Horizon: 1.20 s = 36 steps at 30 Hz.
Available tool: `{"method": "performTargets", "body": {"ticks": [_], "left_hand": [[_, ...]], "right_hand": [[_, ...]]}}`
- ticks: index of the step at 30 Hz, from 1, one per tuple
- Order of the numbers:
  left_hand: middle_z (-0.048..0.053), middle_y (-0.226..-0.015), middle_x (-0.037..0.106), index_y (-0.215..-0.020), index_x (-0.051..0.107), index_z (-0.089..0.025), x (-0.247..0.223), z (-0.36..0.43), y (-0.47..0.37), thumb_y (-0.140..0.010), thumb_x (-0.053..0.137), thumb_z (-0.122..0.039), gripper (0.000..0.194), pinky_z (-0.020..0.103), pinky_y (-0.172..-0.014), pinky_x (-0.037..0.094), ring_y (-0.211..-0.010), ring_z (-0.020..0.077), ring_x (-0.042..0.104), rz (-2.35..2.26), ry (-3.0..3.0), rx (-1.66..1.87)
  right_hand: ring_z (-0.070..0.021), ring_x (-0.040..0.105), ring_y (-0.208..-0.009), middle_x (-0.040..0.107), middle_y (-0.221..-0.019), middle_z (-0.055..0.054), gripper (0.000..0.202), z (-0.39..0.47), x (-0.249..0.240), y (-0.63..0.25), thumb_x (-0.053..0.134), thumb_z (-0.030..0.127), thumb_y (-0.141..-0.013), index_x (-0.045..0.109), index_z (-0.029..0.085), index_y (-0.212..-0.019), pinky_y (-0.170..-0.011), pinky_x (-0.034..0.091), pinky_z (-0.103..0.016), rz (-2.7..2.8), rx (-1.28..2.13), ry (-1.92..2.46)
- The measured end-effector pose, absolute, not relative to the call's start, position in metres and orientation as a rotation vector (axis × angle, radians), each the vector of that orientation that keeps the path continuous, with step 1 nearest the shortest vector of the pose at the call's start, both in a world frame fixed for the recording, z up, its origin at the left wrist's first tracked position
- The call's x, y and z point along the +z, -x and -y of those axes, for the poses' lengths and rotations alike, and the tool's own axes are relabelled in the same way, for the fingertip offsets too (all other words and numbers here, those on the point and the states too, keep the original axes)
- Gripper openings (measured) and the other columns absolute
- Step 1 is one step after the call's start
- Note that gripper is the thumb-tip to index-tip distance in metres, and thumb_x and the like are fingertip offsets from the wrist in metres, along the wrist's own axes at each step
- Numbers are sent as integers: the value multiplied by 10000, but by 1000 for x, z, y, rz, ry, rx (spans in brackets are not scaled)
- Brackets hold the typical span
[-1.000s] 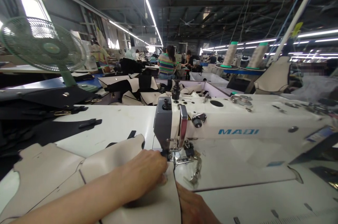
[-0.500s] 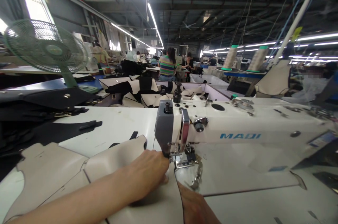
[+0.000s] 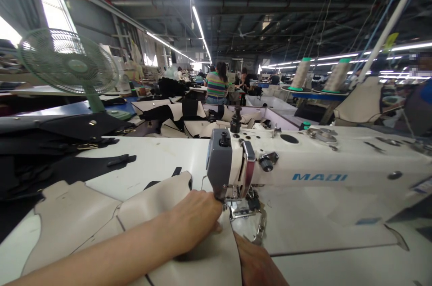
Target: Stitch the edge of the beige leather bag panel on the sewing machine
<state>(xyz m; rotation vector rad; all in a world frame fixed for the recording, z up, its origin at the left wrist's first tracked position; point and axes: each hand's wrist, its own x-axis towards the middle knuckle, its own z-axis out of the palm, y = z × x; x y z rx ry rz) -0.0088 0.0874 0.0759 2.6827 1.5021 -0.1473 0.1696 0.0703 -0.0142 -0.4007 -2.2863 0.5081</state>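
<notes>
My left hand (image 3: 194, 218) lies flat on a beige leather piece (image 3: 158, 205), fingertips against the presser foot (image 3: 240, 207) of a white sewing machine (image 3: 317, 169). Low in the frame, my right hand (image 3: 258, 263) rests on the same piece at its near edge, just in front of the needle area; only part of it shows. The piece spreads out to the left over the white table (image 3: 151, 155). Whether either hand pinches the leather or only presses it, I cannot tell.
Black leather parts (image 3: 67, 151) lie at the left. A green fan (image 3: 70, 63) stands behind them. Two thread cones (image 3: 319, 74) rise at the back right. A bin of beige and black pieces (image 3: 202, 119) sits behind the machine. Other people work at far tables.
The view has shifted so the machine and hands sit slightly further right and lower. Both hands stay on the beige piece at the presser foot.
</notes>
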Motion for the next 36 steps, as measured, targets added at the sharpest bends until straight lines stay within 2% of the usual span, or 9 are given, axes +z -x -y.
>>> {"method": "performTargets", "body": {"ticks": [6, 11, 20, 23, 27, 30, 32, 34, 36], "left_hand": [[68, -736, 628, -794, 695, -135, 70, -91, 12, -831, 797, -224, 141, 302, -620, 550, -690, 270, 641, -1495, -2723, -126], [99, -812, 645, -821, 705, -121, 71, -95, 14, -846, 792, -269, 173, 340, -686, 561, -758, 292, 644, -1506, -2734, -143], [92, -771, 628, -841, 713, -140, 76, -91, 13, -874, 760, -287, 159, 321, -672, 541, -752, 292, 635, -1492, -2723, -182], [75, -832, 622, -990, 700, -192, 81, -89, 23, -914, 710, -290, 124, 314, -726, 533, -803, 267, 625, -1436, -2706, -163], [78, -1058, 566, -1220, 600, -291, 104, -65, 42, -949, 659, -330, 280, 367, -895, 487, -1012, 258, 555, -1386, -2672, -86], [80, -1189, 509, -1259, 565, -263, 118, -28, 42, -1026, 523, -282, 238, 414, -1039, 374, -1148, 241, 467, -1397, -2661, 169], [85, -1228, 499, -1315, 516, -227, 114, -5, 30, -1036, 502, -305, 290, 454, -1105, 281, -1194, 243, 426, -1441, -2641, 259], [140, -1300, 450, -1390, 434, -159, 98, 10, 14, -975, 604, -370, 496, 521, -1120, 216, -1246, 299, 362, -1537, -2626, 164], [198, -1334, 405, -1423, 378, -102, 75, 14, -2, -912, 680, -386, 658, 572, -1090, 243, -1242, 352, 353, -1614, -2615, 51]], "right_hand": [[-220, 587, -1080, 616, -1120, -176, 315, -71, -21, -171, 385, 122, -971, 592, 100, -1207, -942, 481, -279, 2302, 529, 431], [-239, 518, -1181, 600, -1157, -178, 322, -80, -34, -173, 417, 68, -925, 590, 83, -1196, -993, 437, -310, 2390, 436, 443], [-220, 575, -1060, 622, -1058, -146, 371, -66, -14, -167, 362, 11, -874, 602, 121, -1136, -923, 494, -313, 2357, 437, 419], [-220, 550, -1095, 623, -1048, -144, 418, -62, 2, -169, 348, 1, -843, 602, 123, -1152, -958, 472, -341, 2389, 416, 368], [-221, 489, -1198, 583, -1170, -177, 477, -59, 21, -174, 350, 12, -796, 573, 76, -1212, -1047, 389, -379, 2469, 445, 432], [-217, 452, -1244, 524, -1279, -180, 557, -53, 24, -174, 358, 20, -741, 535, 56, -1268, -1063, 367, -378, 2551, 389, 497], [-230, 449, -1249, 496, -1310, -191, 565, -46, 26, -177, 363, 30, -737, 524, 29, -1278, -1054, 378, -383, 2628, 321, 528], [-251, 560, -1129, 569, -1226, -174, 534, -41, 39, -190, 373, 48, -756, 558, 49, -1256, -960, 480, -376, 2686, 215, 557], [-221, 681, -807, 691, -952, -88, 448, -43, 74, -222, 399, 95, -814, 627, 149, -1196, -713, 578, -300, 2620, 108, 687]]}}
